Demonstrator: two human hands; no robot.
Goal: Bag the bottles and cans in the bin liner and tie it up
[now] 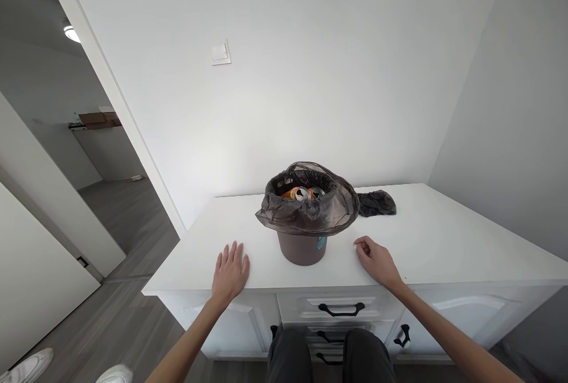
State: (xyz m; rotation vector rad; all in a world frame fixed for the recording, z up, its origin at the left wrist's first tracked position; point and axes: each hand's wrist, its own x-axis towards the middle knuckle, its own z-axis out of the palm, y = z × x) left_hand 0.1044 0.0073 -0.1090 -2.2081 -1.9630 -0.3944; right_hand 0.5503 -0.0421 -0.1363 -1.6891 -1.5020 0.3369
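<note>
A brown bin (303,250) stands upright on the white cabinet top, lined with a dark translucent bag (306,217) folded out over its rim. Orange cans (302,193) with silver tops lie inside it. To the bin's left, my left hand (231,272) rests flat on the cabinet top with its fingers spread and nothing in it. My right hand (375,258) lies on the surface to the bin's right, its fingers curled together; whether anything is between them is hidden. Behind that hand, a crumpled black bag (376,203) lies near the wall.
The white cabinet top (448,241) extends to the right, with black-handled drawers (341,309) below its front edge. A wall with a light switch (220,52) rises behind. At the left are a doorway and a person's white shoes (32,366).
</note>
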